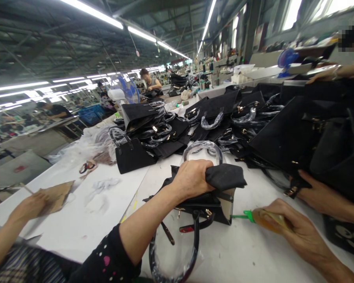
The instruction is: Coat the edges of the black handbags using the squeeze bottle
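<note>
My left hand (191, 179) is closed on the bunched black lining of a small black handbag (200, 201), which lies on the white table in front of me. Plastic film wraps the bag's handles; one loops toward me and the other stands up behind my hand. In my right hand (290, 220) is a squeeze bottle (264, 220) of amber liquid with a green nozzle. Its thin green tip points left and reaches the bag's lower right side edge; whether it touches, I cannot tell. A dark red-marked strap end (186, 228) shows near the front handle.
Black handbags (218, 114) are heaped across the back of the table. At right, a co-worker's hand (315, 194) is by a large black bag (283, 129). At left, another person's hand rests on brown cardboard (57, 196). Scissors (87, 167) and clear plastic (79, 145) lie beyond.
</note>
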Available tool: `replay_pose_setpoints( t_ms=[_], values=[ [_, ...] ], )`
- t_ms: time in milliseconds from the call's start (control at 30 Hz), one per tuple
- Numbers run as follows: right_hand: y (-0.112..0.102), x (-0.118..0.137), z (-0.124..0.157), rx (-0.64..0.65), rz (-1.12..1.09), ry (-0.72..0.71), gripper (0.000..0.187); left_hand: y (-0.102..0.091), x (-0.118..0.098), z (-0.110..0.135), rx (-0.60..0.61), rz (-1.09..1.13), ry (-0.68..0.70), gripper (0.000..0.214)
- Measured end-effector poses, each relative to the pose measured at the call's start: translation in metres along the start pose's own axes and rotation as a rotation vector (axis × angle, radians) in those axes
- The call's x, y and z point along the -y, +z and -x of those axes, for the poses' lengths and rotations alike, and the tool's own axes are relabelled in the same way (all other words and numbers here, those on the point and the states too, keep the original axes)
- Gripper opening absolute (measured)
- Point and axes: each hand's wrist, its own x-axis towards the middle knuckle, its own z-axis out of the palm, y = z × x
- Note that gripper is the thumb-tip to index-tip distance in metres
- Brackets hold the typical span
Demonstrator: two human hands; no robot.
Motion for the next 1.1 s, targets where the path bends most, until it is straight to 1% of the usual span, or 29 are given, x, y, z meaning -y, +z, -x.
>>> replay_pose_setpoints(
  t_ms=[67, 167, 267, 333, 467, 533, 633, 667, 800, 933, 1033, 1100],
  values=[
    [0.0, 0.001, 0.0, -0.017, 0.011, -0.021, 0.018, -0.001, -0.001, 0.0, -0.005, -0.011, -0.001, 0.024],
    [0.003, -0.002, -0.003, -0.134, 0.04, -0.054, 0.016, -0.001, -0.001, 0.0, -0.003, -0.028, 0.001, 0.027],
    [0.005, -0.006, -0.005, -0.162, 0.055, -0.064, 0.014, -0.002, -0.002, 0.0, 0.004, -0.039, 0.0, 0.025],
    [0.005, -0.005, -0.004, -0.144, 0.056, -0.066, 0.015, -0.002, -0.002, 0.0, 0.004, -0.045, -0.001, 0.023],
    [0.003, 0.001, -0.001, -0.069, 0.044, -0.049, 0.013, -0.002, -0.002, -0.001, 0.001, -0.052, 0.008, 0.024],
    [0.004, 0.002, -0.001, -0.079, 0.035, -0.042, 0.012, -0.001, -0.002, -0.001, -0.005, -0.05, 0.008, 0.025],
    [0.006, -0.001, -0.003, -0.143, 0.025, -0.036, 0.014, -0.001, -0.002, -0.001, -0.008, -0.05, 0.007, 0.026],
    [0.007, -0.002, -0.003, -0.145, 0.02, -0.032, 0.015, -0.001, -0.002, -0.001, -0.004, -0.052, 0.008, 0.025],
    [0.008, 0.0, -0.003, -0.065, -0.013, -0.008, 0.018, -0.002, -0.003, 0.0, 0.008, -0.055, 0.01, 0.021],
    [0.006, 0.004, 0.0, -0.056, -0.024, 0.026, 0.019, -0.002, -0.003, 0.001, 0.001, -0.05, 0.002, 0.02],
    [0.004, 0.005, 0.002, -0.003, -0.032, 0.06, 0.022, -0.002, -0.003, 0.002, 0.0, -0.043, 0.013, 0.019],
    [0.003, 0.005, 0.004, 0.002, -0.033, 0.071, 0.024, -0.001, -0.003, 0.003, -0.004, -0.043, 0.02, 0.02]
  ],
)
